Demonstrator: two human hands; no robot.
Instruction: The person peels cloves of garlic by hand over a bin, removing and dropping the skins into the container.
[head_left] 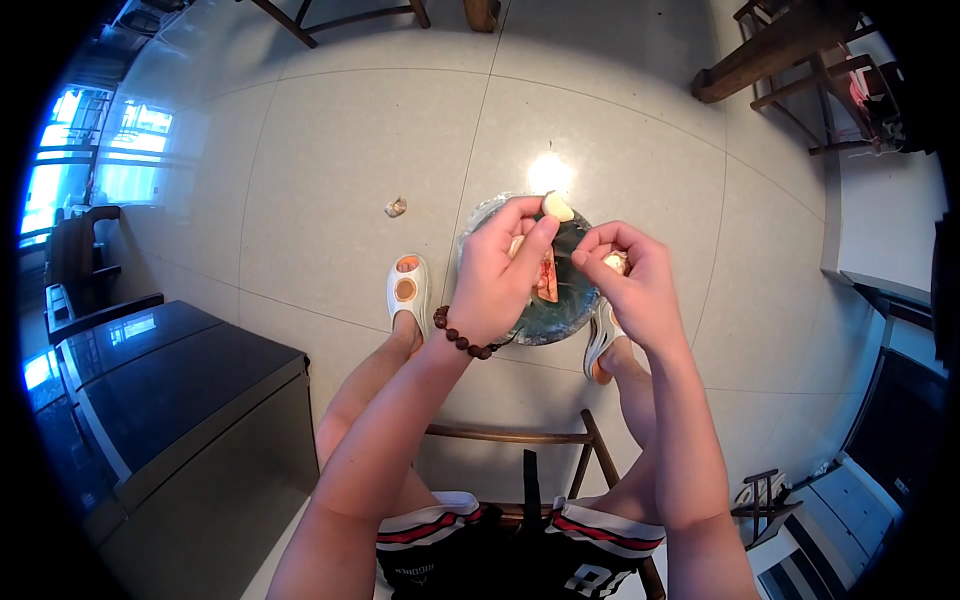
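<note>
Stretching beneath everything, the tiled floor [330,150] carries a dark cabinet [190,370] at left and a bag-lined bin [560,325] between two white shoes [407,274]. Above the bin, the left hand [495,280] and right hand [645,285] sit slightly apart. A pale clove [560,207] is clamped between left thumb and forefinger, a whitish lump [617,261] tucked in the right fingers; whether the right fingertips pinch anything, I cannot tell. Beyond the left shoe lies a brownish scrap [396,207].
</note>
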